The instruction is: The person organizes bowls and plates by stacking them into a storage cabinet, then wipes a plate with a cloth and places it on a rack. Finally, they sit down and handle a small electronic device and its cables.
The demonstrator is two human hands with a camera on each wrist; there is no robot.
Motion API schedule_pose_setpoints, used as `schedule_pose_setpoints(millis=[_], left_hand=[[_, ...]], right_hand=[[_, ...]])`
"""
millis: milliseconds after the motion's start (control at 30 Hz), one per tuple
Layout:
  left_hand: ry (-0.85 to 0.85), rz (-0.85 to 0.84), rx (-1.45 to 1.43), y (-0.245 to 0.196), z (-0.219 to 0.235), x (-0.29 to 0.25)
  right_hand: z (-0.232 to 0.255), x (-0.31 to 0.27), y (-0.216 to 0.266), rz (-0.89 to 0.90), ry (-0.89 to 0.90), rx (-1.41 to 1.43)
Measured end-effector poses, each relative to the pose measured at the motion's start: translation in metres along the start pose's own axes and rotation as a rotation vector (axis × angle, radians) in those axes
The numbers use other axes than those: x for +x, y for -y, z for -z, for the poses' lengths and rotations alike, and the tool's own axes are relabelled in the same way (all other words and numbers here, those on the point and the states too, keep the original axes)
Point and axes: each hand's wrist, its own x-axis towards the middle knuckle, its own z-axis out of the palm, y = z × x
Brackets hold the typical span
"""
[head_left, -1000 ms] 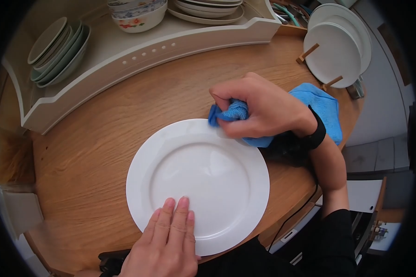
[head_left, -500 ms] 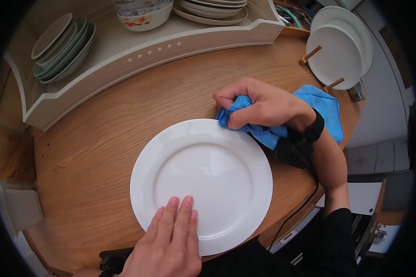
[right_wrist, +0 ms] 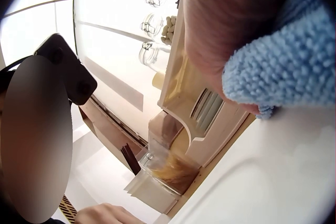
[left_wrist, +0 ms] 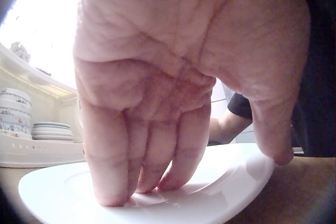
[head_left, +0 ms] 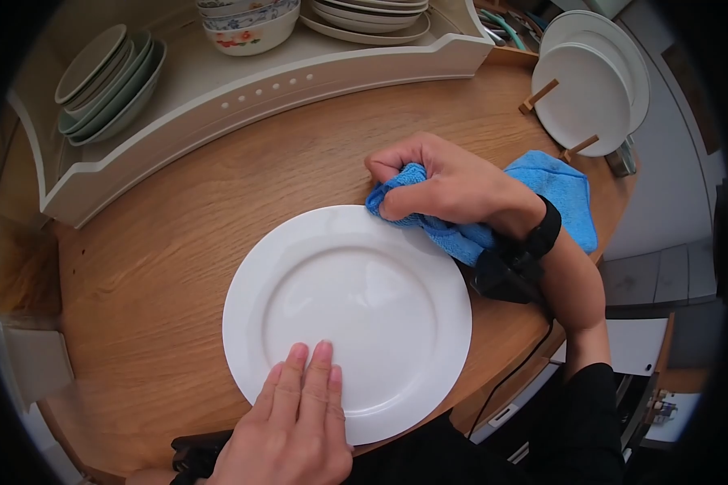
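A round white plate (head_left: 356, 315) with a wide rim lies on the wooden table. My left hand (head_left: 291, 420) rests on its near left part, straight fingertips pressing the plate's inside; in the left wrist view the thumb (left_wrist: 275, 134) reaches the rim. My right hand (head_left: 453, 182) grips a bunched blue cloth (head_left: 400, 194) at the plate's far right rim. The cloth trails under the hand toward the wrist. Close up in the right wrist view, the fluffy cloth (right_wrist: 283, 69) lies over the white rim.
A cream shelf (head_left: 251, 101) holds stacked bowls (head_left: 255, 32) and dishes along the back. Two white plates (head_left: 586, 97) stand in a wooden rack at the far right. Another spread of blue cloth (head_left: 554, 190) lies by the right wrist, and a black cable (head_left: 514, 372) hangs over the table edge.
My right hand shifts slightly along the far right rim with the cloth, first right, then back left. My left hand keeps its place on the plate.
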Motion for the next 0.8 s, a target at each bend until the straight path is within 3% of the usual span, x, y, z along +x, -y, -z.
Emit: schedule_pose_setpoints(millis=[200,367,467,700,800], left_hand=[[-0.023,-0.003,-0.009,0.0005,-0.0011,-0.0008],[-0.021,0.01,-0.012,-0.001,-0.0008,-0.0005],[-0.018,0.011,-0.012,-0.0009,-0.0008,-0.0002],[-0.013,0.01,-0.011,-0.001,0.0006,0.0003],[-0.018,0.006,-0.006,0.0,-0.0001,-0.0003]], right_hand=[[0.0017,0.0016,-0.0037,0.029,-0.012,0.01],[0.0022,-0.001,0.0026,-0.084,0.013,0.073],[-0.003,0.0024,-0.0034,0.006,-0.064,0.007],[0.0023,0.0015,-0.0053,0.018,-0.021,0.012],[0.0018,0.0008,-0.0013,-0.05,-0.024,0.015]])
